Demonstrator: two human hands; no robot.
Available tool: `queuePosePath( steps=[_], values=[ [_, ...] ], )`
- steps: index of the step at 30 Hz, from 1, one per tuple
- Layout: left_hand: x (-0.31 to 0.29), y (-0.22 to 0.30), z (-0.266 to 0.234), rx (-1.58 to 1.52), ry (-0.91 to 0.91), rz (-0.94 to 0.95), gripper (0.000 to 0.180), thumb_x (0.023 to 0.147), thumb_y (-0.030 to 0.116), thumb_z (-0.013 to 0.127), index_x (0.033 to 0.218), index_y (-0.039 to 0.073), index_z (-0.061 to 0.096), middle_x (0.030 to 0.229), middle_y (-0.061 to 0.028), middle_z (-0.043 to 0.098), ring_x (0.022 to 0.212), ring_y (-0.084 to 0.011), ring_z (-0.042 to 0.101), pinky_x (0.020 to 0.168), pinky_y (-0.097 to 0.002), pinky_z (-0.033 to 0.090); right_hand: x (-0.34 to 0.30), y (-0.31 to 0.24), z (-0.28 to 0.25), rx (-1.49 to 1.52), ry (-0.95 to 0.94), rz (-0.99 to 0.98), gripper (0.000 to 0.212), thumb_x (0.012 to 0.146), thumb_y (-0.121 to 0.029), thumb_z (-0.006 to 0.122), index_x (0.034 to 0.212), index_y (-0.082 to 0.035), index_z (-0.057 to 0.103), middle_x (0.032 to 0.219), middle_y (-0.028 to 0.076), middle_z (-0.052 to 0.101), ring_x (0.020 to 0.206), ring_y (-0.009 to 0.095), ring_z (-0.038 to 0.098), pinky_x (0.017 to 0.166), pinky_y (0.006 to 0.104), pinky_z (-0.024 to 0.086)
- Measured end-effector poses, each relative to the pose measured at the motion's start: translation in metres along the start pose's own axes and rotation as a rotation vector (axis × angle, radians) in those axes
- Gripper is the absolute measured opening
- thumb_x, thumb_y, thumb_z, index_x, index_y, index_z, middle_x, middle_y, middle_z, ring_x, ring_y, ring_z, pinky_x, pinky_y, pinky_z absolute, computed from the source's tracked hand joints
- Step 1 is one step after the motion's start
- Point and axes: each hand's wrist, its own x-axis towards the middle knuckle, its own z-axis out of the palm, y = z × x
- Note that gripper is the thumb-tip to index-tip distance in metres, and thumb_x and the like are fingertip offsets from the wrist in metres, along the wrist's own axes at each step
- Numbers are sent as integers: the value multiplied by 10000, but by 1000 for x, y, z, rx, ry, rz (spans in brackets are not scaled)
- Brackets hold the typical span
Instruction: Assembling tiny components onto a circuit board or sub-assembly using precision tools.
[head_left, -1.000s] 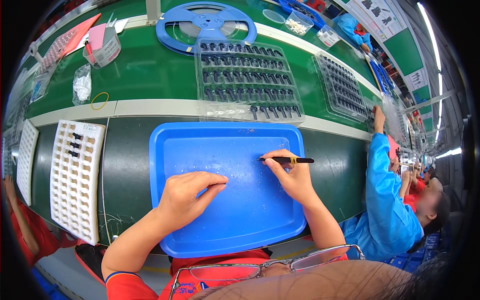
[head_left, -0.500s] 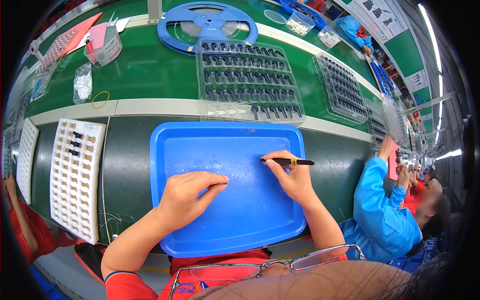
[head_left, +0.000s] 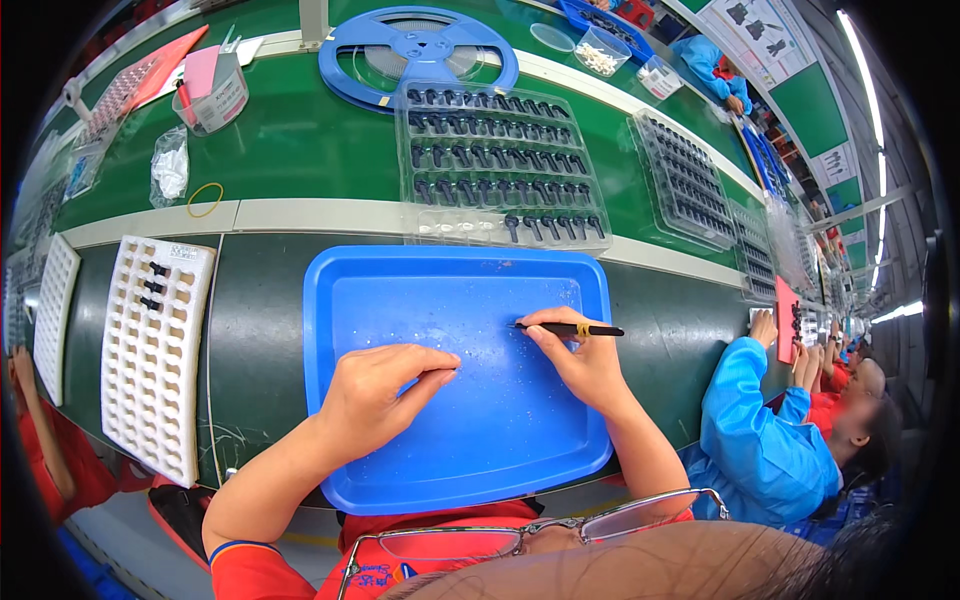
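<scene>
A blue plastic tray (head_left: pixel 460 470) lies in front of me, with small pale specks scattered over its floor. Over its left half, my left hand (head_left: pixel 385 390) is closed in a pinch, thumb and forefinger meeting. Whatever may sit between those fingertips is too small to make out. On the right side of the tray, my right hand (head_left: pixel 580 360) grips a slim black pen-shaped tool (head_left: pixel 598 331) with a yellow band. Its thin tip points left, toward the middle of the tray, apart from the left hand.
Behind the tray stands a clear blister tray (head_left: pixel 500 245) of black parts, beside a blue reel (head_left: pixel 345 60). To the left lies a white foam tray (head_left: pixel 150 370) holding a few black pieces. A co-worker in a blue smock (head_left: pixel 750 430) sits at right.
The black tool and my right hand have shifted very slightly left and down. My left hand keeps its pinch. At right, the co-worker's arms have moved lower.
</scene>
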Motion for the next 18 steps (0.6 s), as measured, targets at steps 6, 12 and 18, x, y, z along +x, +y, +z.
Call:
queuePosePath(
  steps=[6,12,18],
  values=[
    [0,0,0,1,-3,5,147,779,-10,730,908,46,689,869,-97,722,749,-214,711,647,-290,557,-1,1,-2,26,2,11,119,901,-76,649,997,-14,682,950,49,686,862,97,624,774,239,487],
    [-1,-1,0,7,1,9,149,778,-6,733,910,49,690,869,-95,721,737,-214,708,637,-288,551,1,0,1,-13,-9,-14,115,897,-69,651,993,-17,687,955,52,693,866,99,625,787,242,488],
    [-1,-1,0,6,-2,10,150,780,0,735,913,53,690,867,-94,721,724,-214,705,627,-286,545,1,-1,0,-19,-16,-12,142,898,-78,652,1020,-14,687,957,64,698,886,121,631,812,271,503]
  ],
)
